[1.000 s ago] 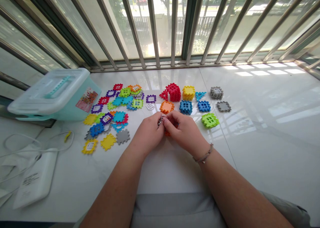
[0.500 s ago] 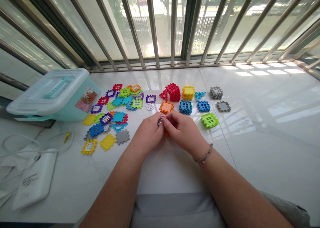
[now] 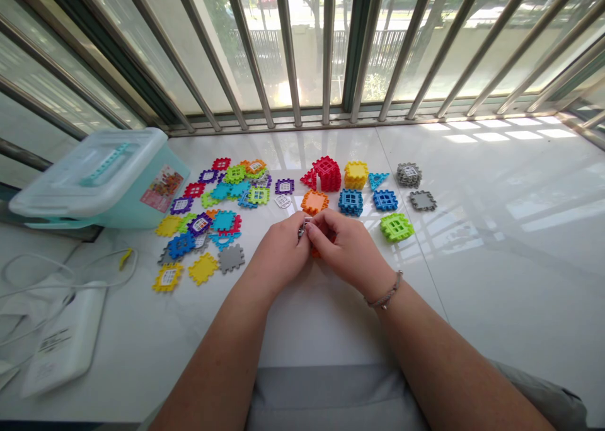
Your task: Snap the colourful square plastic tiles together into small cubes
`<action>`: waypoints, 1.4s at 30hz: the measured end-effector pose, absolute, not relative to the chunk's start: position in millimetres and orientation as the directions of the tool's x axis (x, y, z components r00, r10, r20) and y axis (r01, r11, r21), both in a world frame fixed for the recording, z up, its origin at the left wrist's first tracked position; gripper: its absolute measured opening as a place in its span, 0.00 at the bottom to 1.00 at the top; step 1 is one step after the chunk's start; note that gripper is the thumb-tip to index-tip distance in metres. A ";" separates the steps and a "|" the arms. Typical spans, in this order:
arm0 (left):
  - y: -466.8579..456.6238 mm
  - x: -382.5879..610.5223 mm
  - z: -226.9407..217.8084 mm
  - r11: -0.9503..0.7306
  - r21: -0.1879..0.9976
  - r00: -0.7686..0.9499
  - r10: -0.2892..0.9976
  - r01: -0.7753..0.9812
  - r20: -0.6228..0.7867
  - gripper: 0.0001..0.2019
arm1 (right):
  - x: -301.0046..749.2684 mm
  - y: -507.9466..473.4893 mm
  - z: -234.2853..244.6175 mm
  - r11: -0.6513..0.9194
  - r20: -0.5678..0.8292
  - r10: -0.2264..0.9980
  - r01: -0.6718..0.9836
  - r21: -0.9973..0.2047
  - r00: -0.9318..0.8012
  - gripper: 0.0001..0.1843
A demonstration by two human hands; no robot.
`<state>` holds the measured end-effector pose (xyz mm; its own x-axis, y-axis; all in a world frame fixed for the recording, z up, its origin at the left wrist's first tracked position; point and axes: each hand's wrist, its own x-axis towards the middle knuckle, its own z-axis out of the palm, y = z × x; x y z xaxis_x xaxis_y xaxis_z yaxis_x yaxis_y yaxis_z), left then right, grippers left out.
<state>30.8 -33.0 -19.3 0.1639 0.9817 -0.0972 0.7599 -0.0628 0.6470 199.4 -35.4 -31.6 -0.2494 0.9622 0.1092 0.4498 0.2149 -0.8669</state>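
Observation:
My left hand [image 3: 285, 247] and my right hand [image 3: 347, 245] meet in the middle, fingers closed around an orange building tile [image 3: 316, 253] that they mostly cover. A bit of a white window insert [image 3: 307, 219] shows between the thumbs. Just beyond my fingers lies an orange tile stack [image 3: 314, 201]. Behind it stand a red tile stack [image 3: 327, 174] and a yellow stack [image 3: 356, 174]. Blue tiles [image 3: 350, 202] and a green tile stack [image 3: 396, 227] sit to the right of that. A loose white insert [image 3: 283, 201] rests left of the orange stack.
Mixed loose tiles [image 3: 203, 269] spread over the left of the white tiled surface. A lidded turquoise box [image 3: 118, 185] stands at the back left, near a white power bank [image 3: 66, 339] and cables. Grey tiles [image 3: 409, 174] lie back right. Metal bars [image 3: 327, 53] line the window.
Both hands stay in nearly the same place, with only a slight shift of the fingers around the orange tile. The tiles and stacks have not moved.

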 end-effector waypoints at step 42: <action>-34.1 30.6 -20.8 -0.066 0.650 0.172 0.980 0.757 -0.101 0.08 | 198.2 -35.9 -30.6 0.218 0.097 0.960 0.480 -0.850 -0.264 0.06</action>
